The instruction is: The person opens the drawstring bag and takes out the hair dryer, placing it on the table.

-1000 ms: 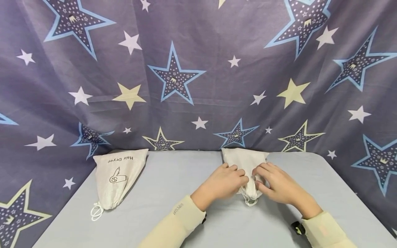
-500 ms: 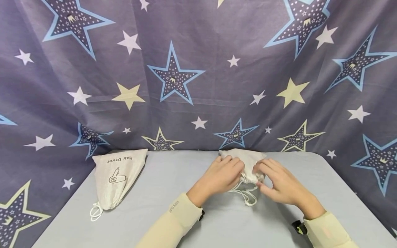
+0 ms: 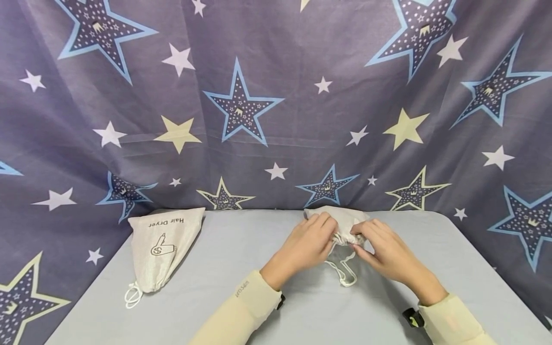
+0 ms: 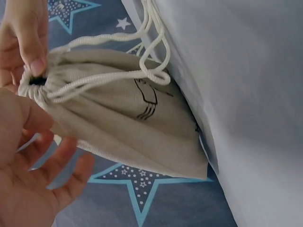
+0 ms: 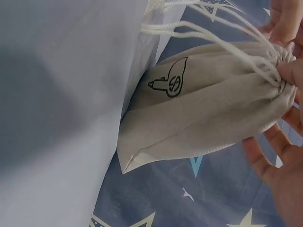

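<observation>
A beige drawstring bag (image 3: 338, 215) stands near the far edge of the table, with a hair dryer outline printed on its side, as the right wrist view of the bag (image 5: 199, 104) shows. My left hand (image 3: 304, 242) pinches the gathered mouth from the left. From the right, my right hand (image 3: 390, 254) grips the same rim, its thumb pressing on the cloth. A small dark gap shows in the puckered mouth in the left wrist view. White drawstrings (image 4: 104, 78) hang loose from it, their ends lying on the table. The contents are hidden.
Another drawstring bag (image 3: 166, 244), printed "Hair Dryer", lies at the table's left side, its cord loop towards me. The pale grey table (image 3: 241, 258) ends at a purple star-patterned curtain (image 3: 276, 124) behind.
Both hands have shifted slightly along the bag's mouth. The mouth has been raised and turned away from me, shortening the visible bag, and the cords now hang further below it.
</observation>
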Action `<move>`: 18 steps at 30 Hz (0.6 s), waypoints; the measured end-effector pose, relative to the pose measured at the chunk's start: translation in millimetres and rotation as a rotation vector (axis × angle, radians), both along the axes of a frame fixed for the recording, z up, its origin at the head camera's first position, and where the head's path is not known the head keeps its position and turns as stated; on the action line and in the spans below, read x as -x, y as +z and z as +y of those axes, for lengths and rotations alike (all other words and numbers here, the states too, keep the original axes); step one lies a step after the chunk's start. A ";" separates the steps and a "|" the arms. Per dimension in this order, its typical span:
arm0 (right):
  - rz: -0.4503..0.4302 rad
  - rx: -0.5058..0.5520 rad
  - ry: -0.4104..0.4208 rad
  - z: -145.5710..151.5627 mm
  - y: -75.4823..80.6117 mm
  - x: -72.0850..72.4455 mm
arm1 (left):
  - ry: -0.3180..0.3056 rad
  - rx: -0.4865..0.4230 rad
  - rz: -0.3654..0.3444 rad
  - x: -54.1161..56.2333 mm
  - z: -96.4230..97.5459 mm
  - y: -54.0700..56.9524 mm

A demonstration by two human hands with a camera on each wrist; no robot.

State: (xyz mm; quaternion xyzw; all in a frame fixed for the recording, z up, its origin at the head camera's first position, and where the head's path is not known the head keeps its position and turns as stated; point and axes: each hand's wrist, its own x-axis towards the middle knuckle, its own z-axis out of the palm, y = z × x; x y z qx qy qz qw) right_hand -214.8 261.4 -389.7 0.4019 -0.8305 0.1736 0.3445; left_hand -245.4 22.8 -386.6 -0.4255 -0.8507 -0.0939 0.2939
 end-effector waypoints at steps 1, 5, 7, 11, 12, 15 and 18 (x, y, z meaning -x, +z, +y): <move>-0.003 0.003 -0.010 -0.1 -0.4 -0.1 | -0.020 -0.019 -0.015 -1.0 0.6 0.5; -0.014 0.009 -0.034 -3.8 -0.2 -1.9 | -0.088 -0.087 -0.054 -3.6 2.5 -0.6; -0.011 0.009 -0.037 -6.4 -0.5 -2.4 | -0.090 -0.103 -0.052 -4.5 3.2 -1.9; 0.006 0.014 -0.039 -9.9 -2.9 -2.1 | -0.067 -0.116 -0.049 -7.5 5.3 -2.1; 0.011 0.017 -0.041 -10.2 -4.0 -1.6 | -0.060 -0.114 -0.042 -8.3 5.9 -1.7; 0.027 0.024 -0.053 -12.0 -6.4 -1.5 | -0.029 -0.102 -0.003 -10.3 8.6 -1.3; 0.047 0.023 -0.064 -14.3 -8.2 -2.1 | 0.008 -0.080 0.083 -10.7 11.8 -3.2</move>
